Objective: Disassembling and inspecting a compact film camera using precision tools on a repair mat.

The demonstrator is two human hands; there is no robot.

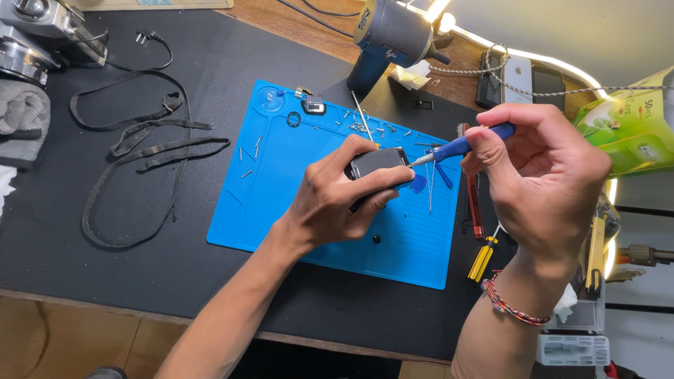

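Since the blue work mat (281,203) is strewn with loose screws (365,128) along its upper edge, a jolt there could likely scatter them onto the black desk cover (105,267). Open room lies on the mat's left half; the right edge is crowded by a yellow-handled screwdriver (481,258). Over the mat's middle, the left hand (337,200) is closed around a small ribbed dark part (378,161). The right hand (540,175) pinches a blue precision screwdriver (460,146), its tip at the part's right edge; a slip could jab the left fingers (393,179).
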